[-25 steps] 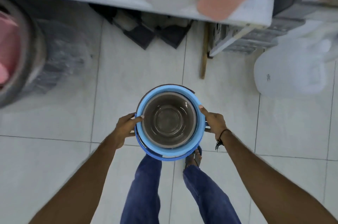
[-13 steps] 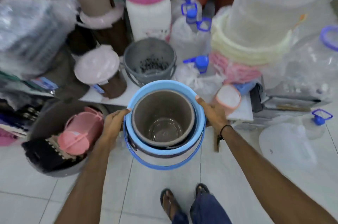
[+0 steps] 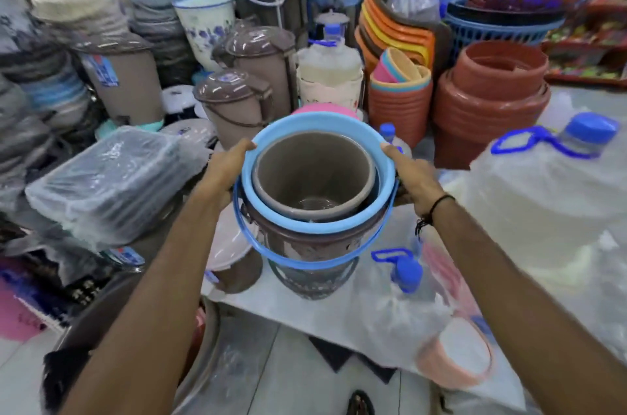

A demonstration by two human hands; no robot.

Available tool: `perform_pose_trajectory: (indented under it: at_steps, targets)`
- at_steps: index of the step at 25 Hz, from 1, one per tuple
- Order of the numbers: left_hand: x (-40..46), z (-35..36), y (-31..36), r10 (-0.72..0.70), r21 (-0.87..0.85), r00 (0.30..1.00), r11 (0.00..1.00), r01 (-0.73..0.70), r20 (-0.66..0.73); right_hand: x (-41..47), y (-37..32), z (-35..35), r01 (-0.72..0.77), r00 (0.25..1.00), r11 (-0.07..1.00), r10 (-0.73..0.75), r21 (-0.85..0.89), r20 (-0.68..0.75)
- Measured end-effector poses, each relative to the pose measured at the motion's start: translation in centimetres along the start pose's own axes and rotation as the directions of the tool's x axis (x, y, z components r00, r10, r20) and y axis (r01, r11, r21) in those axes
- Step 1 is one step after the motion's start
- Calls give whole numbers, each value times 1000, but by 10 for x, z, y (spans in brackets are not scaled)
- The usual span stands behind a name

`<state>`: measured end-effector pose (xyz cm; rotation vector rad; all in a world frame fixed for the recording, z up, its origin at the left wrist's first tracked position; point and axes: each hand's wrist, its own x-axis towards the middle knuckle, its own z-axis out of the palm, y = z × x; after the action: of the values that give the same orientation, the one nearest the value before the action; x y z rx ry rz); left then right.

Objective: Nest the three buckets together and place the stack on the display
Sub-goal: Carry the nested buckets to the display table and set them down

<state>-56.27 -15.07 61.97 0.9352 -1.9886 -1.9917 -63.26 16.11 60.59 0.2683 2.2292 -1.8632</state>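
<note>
I hold a nested stack of buckets in front of me, above a white display table [image 3: 305, 313]. A grey-brown bucket [image 3: 314, 173] sits inside a light-blue bucket [image 3: 268, 214], which sits in a dark brown bucket [image 3: 305, 245]. A blue wire handle [image 3: 298, 262] hangs down at the front. My left hand [image 3: 225, 170] grips the stack's left rim and my right hand [image 3: 412, 177] grips its right rim. Under the stack stands a dark grey perforated bucket [image 3: 315, 282], partly hidden.
Crowded shop goods surround the table: brown lidded bins [image 3: 234, 99], wrapped trays [image 3: 108, 184] at left, large clear water jugs with blue caps [image 3: 549, 190] at right, terracotta pots [image 3: 492, 99] behind, a pink lidded tub [image 3: 454, 357] at the table's near right edge.
My view has lifted from the floor to the display. The stack, held in both hands throughout, has moved up and forward over the table.
</note>
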Motion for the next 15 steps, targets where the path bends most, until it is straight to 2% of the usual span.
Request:
perform_pose_trajectory:
  at_steps: [4,7,10,12,15]
  targets:
    - [62,23,-15,-76,137,993,987,87,-87,61,11,24,-88,993,994,93,-64,79]
    - [91,33,-56,-150,332,981,925,184,-125,97,51,44,-183,974,973,199,-143,109]
    - [109,42,-98,-235,444,967,859,255,-101,118,96,61,-301,942,932,324,-204,92]
    - [117,49,-121,-282,482,956,828,286,-83,128,121,69,-366,922,904,385,-222,47]
    - [114,55,-144,-391,451,915,802,390,-97,130,144,76,-440,883,854,468,-280,41]
